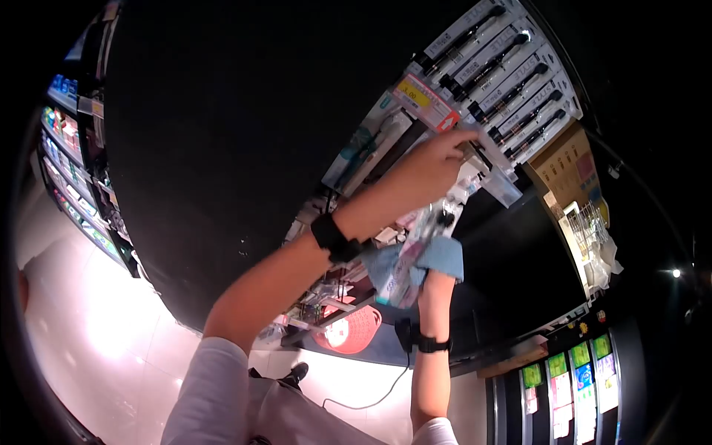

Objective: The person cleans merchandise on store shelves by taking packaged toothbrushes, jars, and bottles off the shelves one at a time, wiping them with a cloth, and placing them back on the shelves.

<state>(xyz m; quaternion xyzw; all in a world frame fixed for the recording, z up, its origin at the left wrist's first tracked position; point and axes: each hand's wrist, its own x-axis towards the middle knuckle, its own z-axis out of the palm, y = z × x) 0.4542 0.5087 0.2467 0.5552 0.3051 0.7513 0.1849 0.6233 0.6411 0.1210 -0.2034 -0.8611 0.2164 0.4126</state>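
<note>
My left hand (443, 162) reaches across to the upper right, its fingers bent against a clear plastic piece (489, 148) at the front of the display. Whether that plastic is a package or a holder, I cannot tell. My right hand (437, 284) is lower down, mostly covered by a light blue cloth (443, 256). With the cloth it holds slim blister packs (404, 271) that look like toothbrushes. Above my left hand, several boxed black-handled brushes (508, 93) lie side by side in a slanted row. A yellow and red price tag (424, 100) sits beside them.
A black panel (200, 148) fills the upper left. Stocked shelves (78, 163) stand at far left, others (571, 389) at lower right. A red basket (348, 330) is below my arms, near a cable (371, 404) on the floor. A wire basket (586, 226) is at right.
</note>
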